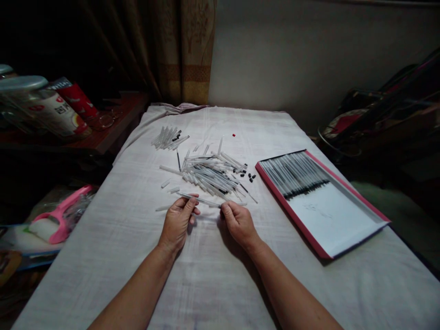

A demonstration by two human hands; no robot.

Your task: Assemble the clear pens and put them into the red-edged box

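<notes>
My left hand and my right hand rest on a white cloth-covered table, both closed on the ends of one clear pen barrel that spans between them. Just beyond lies a loose pile of clear pen barrels and refills, with several small black caps at its right. A smaller bunch of barrels lies farther back left.
A red-edged shallow tray at the right holds a row of assembled pens. A tiny red piece lies at the back. At the left, a dark shelf carries jars; a pink tool lies lower.
</notes>
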